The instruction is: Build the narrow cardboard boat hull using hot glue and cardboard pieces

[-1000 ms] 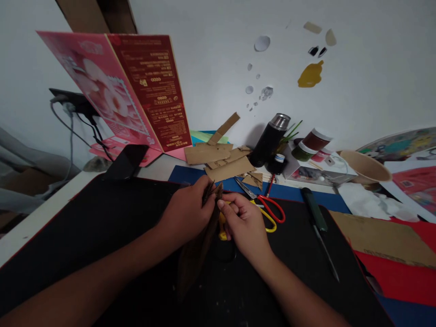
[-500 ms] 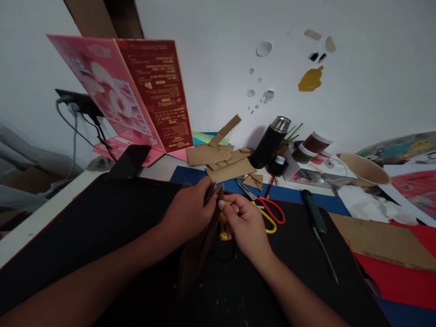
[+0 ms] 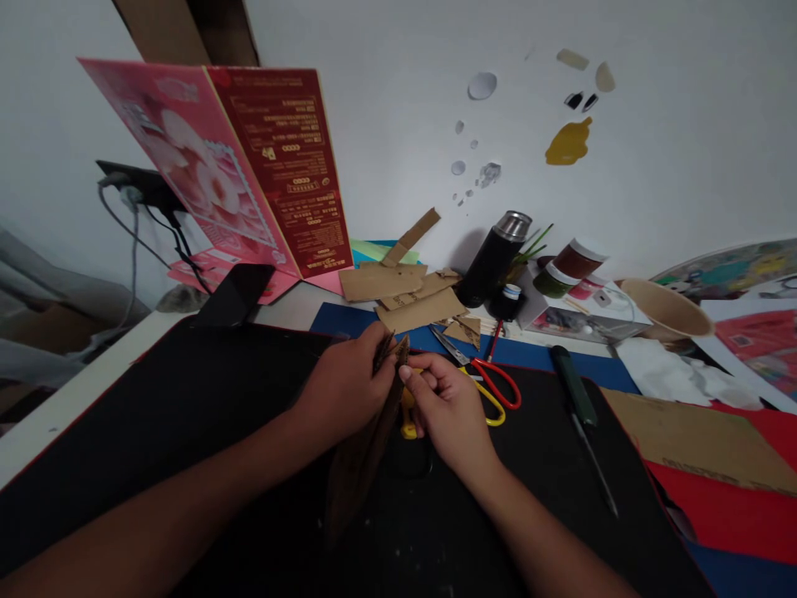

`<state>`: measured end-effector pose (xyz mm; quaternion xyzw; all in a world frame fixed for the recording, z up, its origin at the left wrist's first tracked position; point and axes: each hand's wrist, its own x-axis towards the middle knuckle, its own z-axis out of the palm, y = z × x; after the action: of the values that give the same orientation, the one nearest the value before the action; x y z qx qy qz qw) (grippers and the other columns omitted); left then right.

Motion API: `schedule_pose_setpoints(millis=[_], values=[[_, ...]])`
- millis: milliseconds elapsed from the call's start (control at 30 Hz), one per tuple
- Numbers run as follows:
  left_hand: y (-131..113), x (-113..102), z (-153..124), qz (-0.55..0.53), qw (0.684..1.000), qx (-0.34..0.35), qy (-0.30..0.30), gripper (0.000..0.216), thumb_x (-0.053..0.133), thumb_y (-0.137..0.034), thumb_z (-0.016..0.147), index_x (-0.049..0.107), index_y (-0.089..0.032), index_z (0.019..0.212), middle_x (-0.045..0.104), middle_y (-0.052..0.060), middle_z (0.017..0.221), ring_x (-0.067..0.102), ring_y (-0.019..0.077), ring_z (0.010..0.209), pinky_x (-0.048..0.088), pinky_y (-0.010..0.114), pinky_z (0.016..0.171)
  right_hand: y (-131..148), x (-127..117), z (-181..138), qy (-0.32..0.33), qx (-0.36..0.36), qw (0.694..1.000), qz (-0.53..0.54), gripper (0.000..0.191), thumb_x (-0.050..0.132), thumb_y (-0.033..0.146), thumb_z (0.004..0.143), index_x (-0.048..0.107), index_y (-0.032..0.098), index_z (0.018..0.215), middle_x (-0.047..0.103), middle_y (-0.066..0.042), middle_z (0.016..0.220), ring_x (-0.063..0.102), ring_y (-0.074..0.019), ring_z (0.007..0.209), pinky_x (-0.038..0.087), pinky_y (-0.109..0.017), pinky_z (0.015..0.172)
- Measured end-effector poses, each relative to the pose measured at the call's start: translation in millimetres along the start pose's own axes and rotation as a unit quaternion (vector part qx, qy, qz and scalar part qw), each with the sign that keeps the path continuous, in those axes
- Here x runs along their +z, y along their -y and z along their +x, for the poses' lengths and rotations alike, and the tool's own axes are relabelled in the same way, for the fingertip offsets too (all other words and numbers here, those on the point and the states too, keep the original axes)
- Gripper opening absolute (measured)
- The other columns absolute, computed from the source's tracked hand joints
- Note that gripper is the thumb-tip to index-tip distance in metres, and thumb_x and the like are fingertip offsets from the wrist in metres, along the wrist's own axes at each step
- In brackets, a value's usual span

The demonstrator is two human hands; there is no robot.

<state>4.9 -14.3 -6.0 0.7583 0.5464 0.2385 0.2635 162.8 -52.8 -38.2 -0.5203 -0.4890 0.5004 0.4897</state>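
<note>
A folded strip of brown cardboard (image 3: 364,465) stands on edge above the black mat, its lower end in shadow. My left hand (image 3: 345,378) is closed round its upper left side. At its top right edge, the thumb and fingertips of my right hand (image 3: 448,407) pinch the cardboard. Partly hidden behind my right hand lies a yellow object (image 3: 408,430) whose kind I cannot make out. Just beyond that hand are scissors with red handles (image 3: 498,378) and a yellow-handled tool (image 3: 495,415), probably a second pair.
Cut cardboard pieces (image 3: 417,303) lie at the back, beside a black thermos (image 3: 495,262). A green-handled pointed tool (image 3: 582,415) rests at the right of the black mat (image 3: 249,399). A phone (image 3: 235,295) and a standing pink-and-red folder (image 3: 280,174) are at the left.
Both hands keep the same grip on the cardboard. The view has shifted very slightly; nothing else has visibly moved.
</note>
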Motion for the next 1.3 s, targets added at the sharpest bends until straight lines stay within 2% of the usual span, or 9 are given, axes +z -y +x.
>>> schedule_pose_setpoints(millis=[867,1300], values=[[-2.7,-3.3,1.2,0.013,1.0,-0.001,-0.001,0.005,0.055,-0.025,0.095,0.051,-0.024,0.092,0.068,0.001,0.081,0.065,0.0221,0.072,0.037,0.032,0.066,5.6,1.6,-0.6,-0.007,0.012,1.0,-0.007,0.028,0.069,0.048,0.09,0.068,0.02,0.093,0.045,0.013,0.043,0.041,-0.0086,0.031,0.034,-0.018,0.035],[-2.6,-3.1,1.2,0.009,1.0,-0.002,0.0,0.006,0.054,-0.028,0.095,0.05,-0.025,0.091,0.067,0.001,0.08,0.064,0.0227,0.071,0.036,0.033,0.066,1.4,1.6,0.0,-0.003,0.008,1.0,-0.001,0.028,0.068,0.048,0.091,0.069,0.02,0.095,0.045,0.013,0.044,0.04,-0.0084,0.032,0.033,-0.018,0.035]])
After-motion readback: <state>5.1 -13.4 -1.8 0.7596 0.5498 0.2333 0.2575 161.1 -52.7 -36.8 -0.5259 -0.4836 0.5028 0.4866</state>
